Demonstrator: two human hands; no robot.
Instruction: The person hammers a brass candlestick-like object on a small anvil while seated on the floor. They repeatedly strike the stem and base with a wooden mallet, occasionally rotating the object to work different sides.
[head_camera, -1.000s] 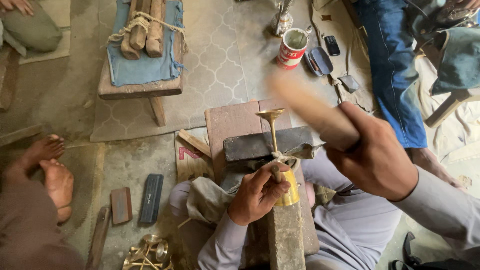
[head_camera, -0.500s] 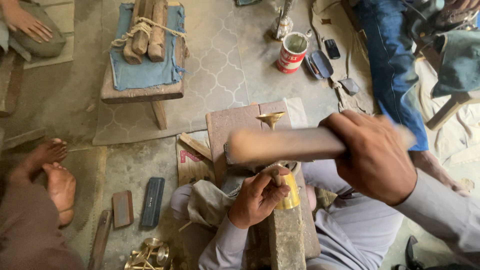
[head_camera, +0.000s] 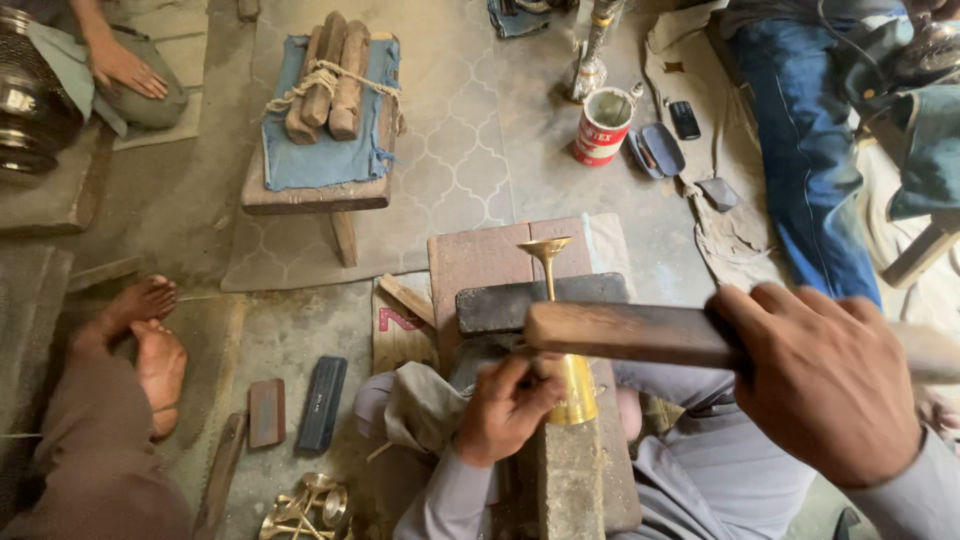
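My left hand grips a brass goblet-like piece with a thin stem and small flared cup on top, holding it against an upright metal stake between my knees. My right hand is closed around a long wooden mallet, which lies horizontally across the brass piece at about its stem. A dark rectangular block sits just behind the piece on a reddish slab.
A low wooden stool with blue cloth and tied wooden sticks stands ahead left. A red tin, a phone and small cases lie ahead right. Another person's bare feet are at left, jeans-clad legs at right. Brass parts lie near my left knee.
The mallet swung from raised and angled up down to horizontal over the brass piece. My left hand stayed holding the piece on the stake.
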